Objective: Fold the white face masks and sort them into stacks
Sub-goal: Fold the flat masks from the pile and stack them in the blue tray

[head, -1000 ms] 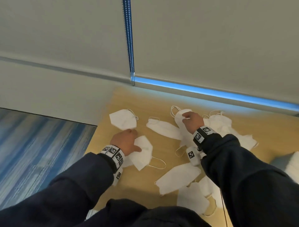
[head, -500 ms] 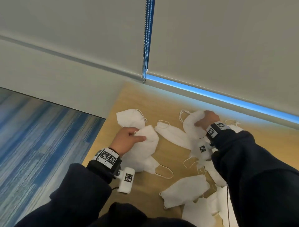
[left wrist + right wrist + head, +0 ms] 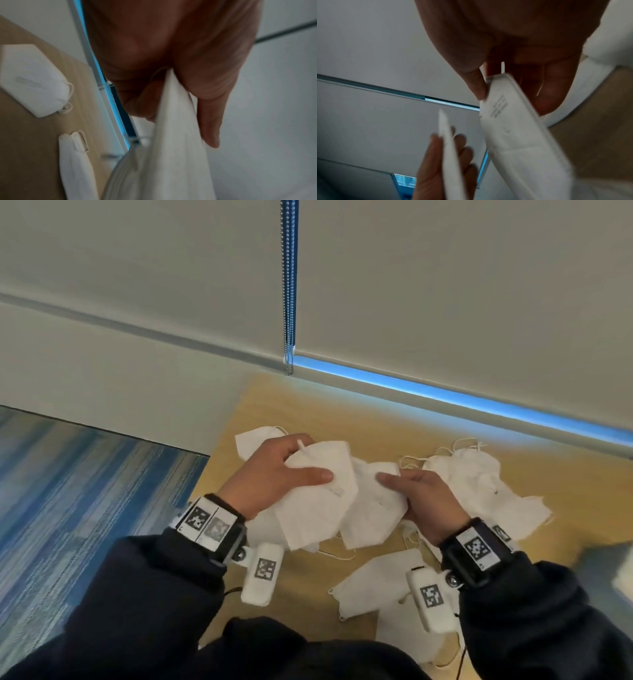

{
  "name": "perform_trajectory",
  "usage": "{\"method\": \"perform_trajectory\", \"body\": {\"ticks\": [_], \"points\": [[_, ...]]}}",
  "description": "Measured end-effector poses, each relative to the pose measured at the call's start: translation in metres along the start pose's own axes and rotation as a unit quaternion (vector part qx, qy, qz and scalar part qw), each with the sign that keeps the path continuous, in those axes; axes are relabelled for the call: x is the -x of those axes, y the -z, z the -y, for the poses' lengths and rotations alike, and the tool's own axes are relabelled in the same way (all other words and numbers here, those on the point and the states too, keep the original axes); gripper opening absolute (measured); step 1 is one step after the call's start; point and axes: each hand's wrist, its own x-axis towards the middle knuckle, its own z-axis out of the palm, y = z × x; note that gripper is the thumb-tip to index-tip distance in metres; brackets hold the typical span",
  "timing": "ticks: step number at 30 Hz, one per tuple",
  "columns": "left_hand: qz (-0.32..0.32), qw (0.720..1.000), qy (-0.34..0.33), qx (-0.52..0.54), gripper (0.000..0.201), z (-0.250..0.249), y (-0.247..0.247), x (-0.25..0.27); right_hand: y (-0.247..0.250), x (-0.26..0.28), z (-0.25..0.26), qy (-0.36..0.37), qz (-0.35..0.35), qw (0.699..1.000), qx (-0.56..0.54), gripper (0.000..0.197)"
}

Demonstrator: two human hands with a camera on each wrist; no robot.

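Above the wooden table, the left hand pinches one white mask and the right hand pinches a second mask — edges nearly touching. Loose masks crowd the right; bare wood lies near the far edge.

White face masks, folded flat type, ear loops

Two held masks lifted side by side, overlapping; loose masks scattered flat on wooden tabletop.

Print on the held mask is too blurred to read.
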Motion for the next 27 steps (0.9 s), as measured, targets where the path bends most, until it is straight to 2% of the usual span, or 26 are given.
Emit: {"method": "perform_trajectory", "body": {"ticks": [2,5,7,9,11,13,15,16,19,20,22,24,27], "points": [[0.03,0.993,-0.021,-0.111,0.035,-0.01,-0.018,-0.007,-0.01,0.01,-0.009,-0.021,0.014,0.999,-0.029,0.024],[0.037,0.973,-0.013,-0.228,0.058,0.0,-0.042,-0.013,-0.02,0.025,-0.013,-0.03,0.032,0.996,-0.08,0.046],[0.013,0.971,-0.01,-0.237,0.074,0.008,-0.051,-0.012,-0.021,0.035,-0.016,0.003,0.044,0.998,-0.051,0.044],[0.019,0.974,-0.019,-0.224,0.087,0.011,-0.055,-0.01,-0.017,0.041,-0.022,0.028,0.05,0.998,-0.017,0.029],[0.051,0.983,-0.016,-0.173,0.098,0.017,-0.049,-0.008,-0.013,0.043,-0.03,0.021,0.029,0.999,-0.022,0.022],[0.03,0.993,0.001,-0.114,0.104,0.027,-0.036,-0.008,-0.011,0.044,-0.037,0.016,0.006,0.998,-0.054,0.023],[-0.024,0.997,0.022,-0.07,0.091,0.035,-0.025,-0.002,-0.011,0.046,-0.042,0.024,-0.015,0.994,-0.105,0.018],[-0.021,0.997,0.033,-0.066,0.078,0.037,-0.024,0.004,-0.012,0.046,-0.044,0.026,-0.023,0.99,-0.139,0.019],[0.068,0.993,0.043,-0.089,0.033,0.044,-0.041,0.021,-0.02,0.044,-0.048,0.031,-0.028,0.969,-0.244,0.035],[0.07,0.993,0.04,-0.085,0.026,0.046,-0.049,0.026,-0.023,0.042,-0.048,0.03,-0.035,0.964,-0.262,0.037],[0.034,0.996,0.029,-0.079,0.021,0.049,-0.059,0.032,-0.029,0.042,-0.046,0.022,-0.047,0.964,-0.262,0.036],[0.016,0.994,0.01,-0.11,0.021,0.05,-0.06,0.032,-0.029,0.046,-0.044,0.013,-0.048,0.975,-0.218,0.026],[0.063,0.984,-0.034,-0.162,0.031,0.049,-0.055,0.034,-0.023,0.053,-0.043,0.048,-0.054,0.983,-0.166,0.008]]}}
